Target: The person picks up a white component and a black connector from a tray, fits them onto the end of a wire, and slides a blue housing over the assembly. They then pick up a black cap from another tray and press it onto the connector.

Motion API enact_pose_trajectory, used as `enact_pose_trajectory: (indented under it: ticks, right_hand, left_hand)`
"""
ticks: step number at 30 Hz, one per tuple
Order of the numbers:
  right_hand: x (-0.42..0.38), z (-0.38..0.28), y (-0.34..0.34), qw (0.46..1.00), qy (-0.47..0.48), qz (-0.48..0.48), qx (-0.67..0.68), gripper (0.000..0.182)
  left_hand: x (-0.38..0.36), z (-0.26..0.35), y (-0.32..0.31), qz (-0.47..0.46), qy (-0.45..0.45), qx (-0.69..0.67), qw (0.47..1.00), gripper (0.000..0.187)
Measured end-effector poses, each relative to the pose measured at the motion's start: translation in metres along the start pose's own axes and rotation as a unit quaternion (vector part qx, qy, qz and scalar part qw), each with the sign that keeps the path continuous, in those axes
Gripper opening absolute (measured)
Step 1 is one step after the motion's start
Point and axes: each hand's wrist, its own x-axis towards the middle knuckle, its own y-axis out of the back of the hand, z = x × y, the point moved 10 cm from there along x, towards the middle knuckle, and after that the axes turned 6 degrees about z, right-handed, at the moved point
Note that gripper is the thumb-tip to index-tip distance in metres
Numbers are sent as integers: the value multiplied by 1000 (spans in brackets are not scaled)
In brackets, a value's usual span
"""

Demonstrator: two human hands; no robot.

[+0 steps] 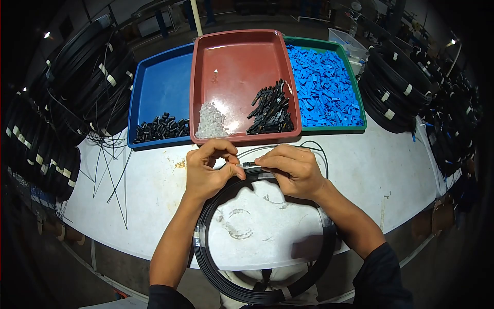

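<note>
A small black cable connector (249,164) lies between my two hands, above the far side of a black cable coil (207,257). My right hand (294,167) pinches the connector's right end between thumb and fingertips. At its left end a pale tip shows beside my left hand (210,169). The left fingers are curled, with thumb and index closed near that tip; what lies between them is too small to make out. A thin black cable (325,157) loops out behind my right hand. Clear tape bands wrap the coil, which overhangs the table's near edge.
Behind my hands stand a blue tray (162,67) with black cylindrical pieces, a red tray (242,51) with translucent white pieces and black connectors, and a green tray (362,110) full of blue clips. Cable coils (87,77) crowd the left; more coils (399,87) stand right.
</note>
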Motion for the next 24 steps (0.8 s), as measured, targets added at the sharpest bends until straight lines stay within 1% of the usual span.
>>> enact_pose_trajectory:
  ticks: [4,6,10,13,16,18,19,21,22,24]
  right_hand:
    - [-1,1,-2,1000,-2,-1,16,37]
    - [1,1,-2,1000,-1,-4,17,37]
    - [0,5,-1,1000,-15,-5,7,33]
    - [-1,9,-1,999,-36,-1,-4,28]
    - [-1,13,-1,998,-58,0,-14,25]
    - [0,9,3,999,-35,13,-17,24]
    - [0,10,2,999,-35,13,-17,24]
    - [-1,10,2,1000,-24,17,-9,24]
    - [-1,10,3,1000,-24,16,-9,24]
    - [-1,6,1,1000,-5,4,-14,22]
  left_hand:
    - [0,-6,0,-2,21,4,1000,33]
    - [1,1,-5,-20,-19,25,999,34]
    - [0,-4,-7,-19,3,-3,1000,35]
    - [-2,-3,-9,-26,-1,17,1000,38]
    - [-2,6,-8,-28,-21,-19,999,42]
    - [-3,6,-11,-59,-17,-1,998,44]
    - [-3,7,-11,-58,-17,0,998,44]
    - [-3,9,-14,-66,-27,52,996,41]
    - [-3,8,-14,-66,-27,52,996,41]
    - [-4,4,-15,-75,-26,93,993,36]
